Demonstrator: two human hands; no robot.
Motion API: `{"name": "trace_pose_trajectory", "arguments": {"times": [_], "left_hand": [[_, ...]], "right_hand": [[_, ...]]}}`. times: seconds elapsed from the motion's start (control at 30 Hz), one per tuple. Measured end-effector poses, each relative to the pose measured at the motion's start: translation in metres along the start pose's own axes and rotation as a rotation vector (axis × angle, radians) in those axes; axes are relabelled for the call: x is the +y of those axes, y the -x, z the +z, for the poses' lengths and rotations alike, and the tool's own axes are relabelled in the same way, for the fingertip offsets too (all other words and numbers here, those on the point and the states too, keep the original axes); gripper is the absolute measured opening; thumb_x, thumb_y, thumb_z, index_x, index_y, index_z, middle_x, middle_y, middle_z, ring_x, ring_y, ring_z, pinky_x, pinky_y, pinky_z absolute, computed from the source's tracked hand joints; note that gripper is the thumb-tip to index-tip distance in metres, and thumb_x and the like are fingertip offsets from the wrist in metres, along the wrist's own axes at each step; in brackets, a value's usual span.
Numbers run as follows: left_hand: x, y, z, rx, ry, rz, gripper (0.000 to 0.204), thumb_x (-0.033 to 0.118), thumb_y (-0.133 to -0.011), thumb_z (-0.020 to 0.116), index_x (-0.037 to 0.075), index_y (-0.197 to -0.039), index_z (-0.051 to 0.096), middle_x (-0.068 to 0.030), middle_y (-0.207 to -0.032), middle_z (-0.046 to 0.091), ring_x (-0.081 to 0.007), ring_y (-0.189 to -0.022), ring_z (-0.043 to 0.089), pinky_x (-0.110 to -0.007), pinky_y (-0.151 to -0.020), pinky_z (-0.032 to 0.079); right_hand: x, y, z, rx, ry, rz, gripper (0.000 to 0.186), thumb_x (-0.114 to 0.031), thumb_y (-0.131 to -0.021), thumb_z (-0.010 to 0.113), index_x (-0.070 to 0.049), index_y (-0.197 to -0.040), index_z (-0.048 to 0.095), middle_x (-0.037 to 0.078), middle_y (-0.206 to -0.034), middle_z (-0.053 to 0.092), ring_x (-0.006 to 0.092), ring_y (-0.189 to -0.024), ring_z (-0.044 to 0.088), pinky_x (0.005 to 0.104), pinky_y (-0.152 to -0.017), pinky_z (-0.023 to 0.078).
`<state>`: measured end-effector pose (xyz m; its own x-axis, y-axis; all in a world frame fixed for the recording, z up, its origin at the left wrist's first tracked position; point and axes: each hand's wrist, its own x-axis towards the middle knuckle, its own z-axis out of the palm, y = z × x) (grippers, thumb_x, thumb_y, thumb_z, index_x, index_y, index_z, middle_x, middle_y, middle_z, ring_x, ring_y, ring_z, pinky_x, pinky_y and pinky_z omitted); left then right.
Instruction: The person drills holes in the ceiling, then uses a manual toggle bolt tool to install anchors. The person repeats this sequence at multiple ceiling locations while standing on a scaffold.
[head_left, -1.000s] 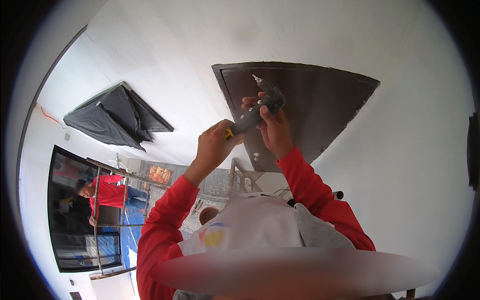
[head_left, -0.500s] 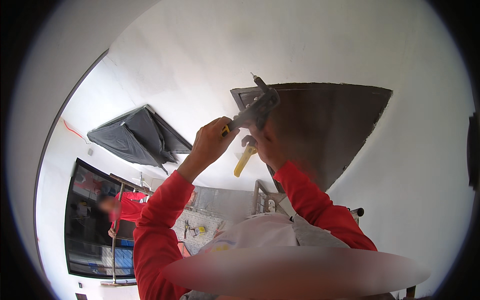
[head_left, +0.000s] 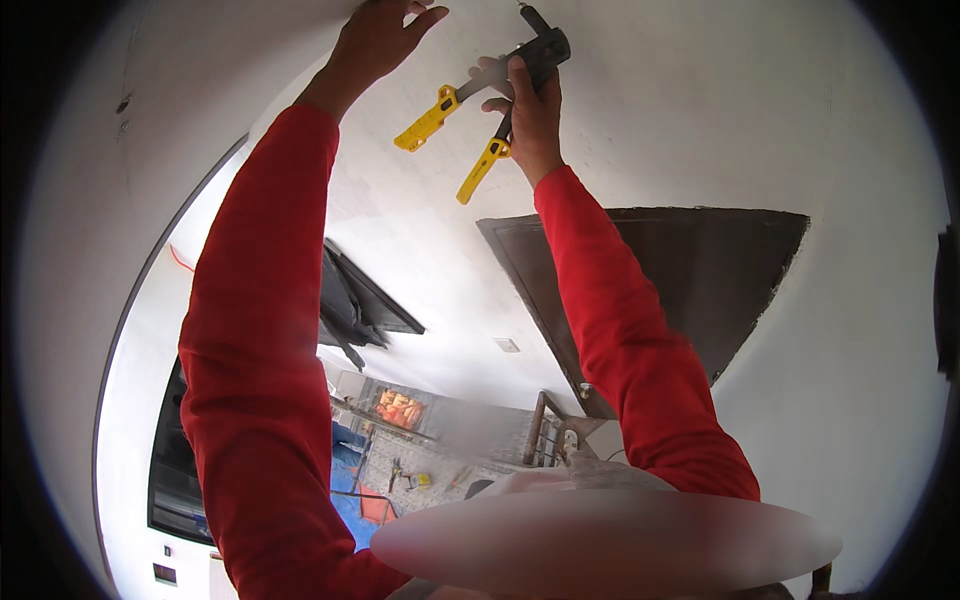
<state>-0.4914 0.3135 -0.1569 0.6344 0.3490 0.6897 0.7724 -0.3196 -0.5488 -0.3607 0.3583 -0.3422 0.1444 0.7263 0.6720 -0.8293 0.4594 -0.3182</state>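
Note:
A hand riveter (head_left: 538,52) with a dark head and two yellow-gripped handles is held up in my right hand (head_left: 537,125). My fingers wrap around it just below the head, and the handles stand spread apart. A thin pin pokes from its nose, close to the white plastered surface (head_left: 660,110). Up at the top edge, my left hand (head_left: 372,45) is off the tool, its thumb stretched out and apart. The frame cuts off some of its fingers, and I see nothing held in it.
A dark hatch or door panel (head_left: 690,270) lies below the riveter, partly behind my right sleeve. Left of it hangs a black plastic-covered panel (head_left: 375,300). Far below are a patterned floor (head_left: 440,465) with tools and a metal frame (head_left: 537,430). A dark window (head_left: 175,470) shows at left.
Both arms have risen. My left hand has let go of the riveter and moved up and left. The riveter went up in my right hand, its handles now spread. My left arm now covers the other person.

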Motion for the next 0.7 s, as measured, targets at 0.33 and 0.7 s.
{"name": "trace_pose_trajectory", "arguments": {"times": [0.33, 0.7], "left_hand": [[0.012, -0.016, 0.019, 0.134, -0.158, -0.306, 0.031, 0.034, -0.105, 0.052, 0.018, -0.116, 0.076, -0.0173, -0.110, 0.074, -0.0380, -0.100, 0.071, -0.051, -0.085, 0.057], [0.019, -0.021, 0.024, 0.114, -0.190, -0.263, 0.030, 0.032, -0.104, 0.053, 0.018, -0.118, 0.076, -0.0173, -0.105, 0.075, -0.0384, -0.096, 0.071, -0.051, -0.082, 0.057]], "right_hand": [[0.027, -0.085, 0.009, 0.007, -0.048, -0.177, 0.031, -0.029, -0.103, 0.061, -0.010, -0.122, 0.046, 0.011, -0.099, 0.073, 0.0226, -0.090, 0.075, 0.0282, -0.060, 0.057], [0.051, -0.106, 0.019, 0.078, -0.177, -0.188, 0.033, -0.035, -0.102, 0.065, -0.010, -0.122, 0.055, 0.006, -0.102, 0.075, 0.0174, -0.088, 0.075, 0.0275, -0.053, 0.053]]}}
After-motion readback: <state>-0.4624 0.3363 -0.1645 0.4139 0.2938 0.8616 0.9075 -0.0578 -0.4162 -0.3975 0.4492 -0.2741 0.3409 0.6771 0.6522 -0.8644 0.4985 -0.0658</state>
